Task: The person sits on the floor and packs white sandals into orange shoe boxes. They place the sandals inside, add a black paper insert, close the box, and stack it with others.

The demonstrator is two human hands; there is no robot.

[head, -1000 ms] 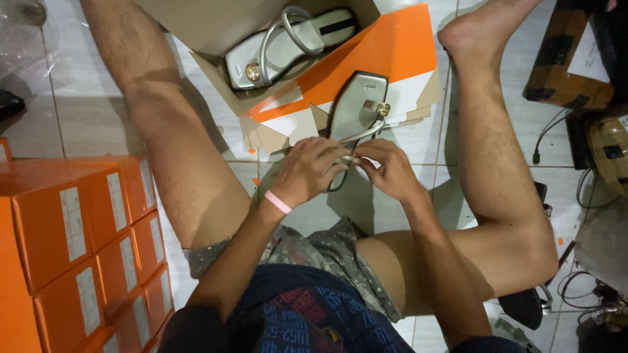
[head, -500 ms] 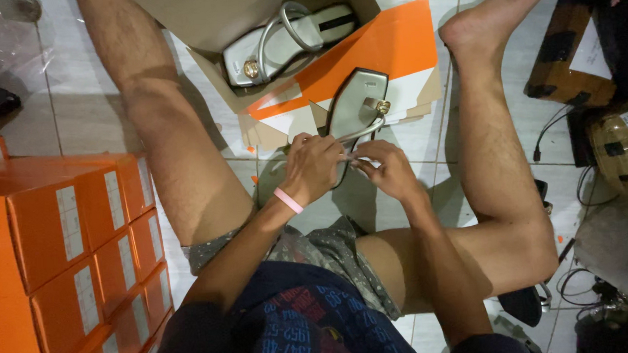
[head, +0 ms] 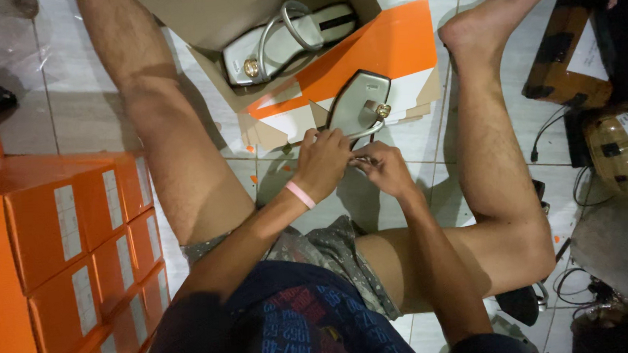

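The sandal (head: 359,104) I'm watching is a flat one, metallic silver-grey, with a squared-off toe and a dark rim around the sole. A round gold-coloured stud sits near its lower right edge, and a thin silver strap curves out from below it toward the hands. It lies tilted over the edge of an orange and white box lid (head: 386,53), on the tiled floor (head: 78,116) between the person's spread legs.

My left hand (head: 324,162) is curled around the near end of the sandal, fingers bent over its edge and the strap — a closed hold on it, with a pink band at the wrist (head: 301,195). My right hand (head: 385,168) is just beside it, fingertips pinched together on the strap's end; the small part they nip is too hidden to make out. The two hands touch at the knuckles.

Above, an open cardboard box (head: 201,19) holds the matching sandal (head: 287,40) — same silver colour, a looped strap standing up, a gold stud at the toe and a dark patch at the heel. To my left a stack of orange boxes (head: 55,230) with pale labels stands against the thigh. On the right, dark cables (head: 549,134) trail over the tiles.
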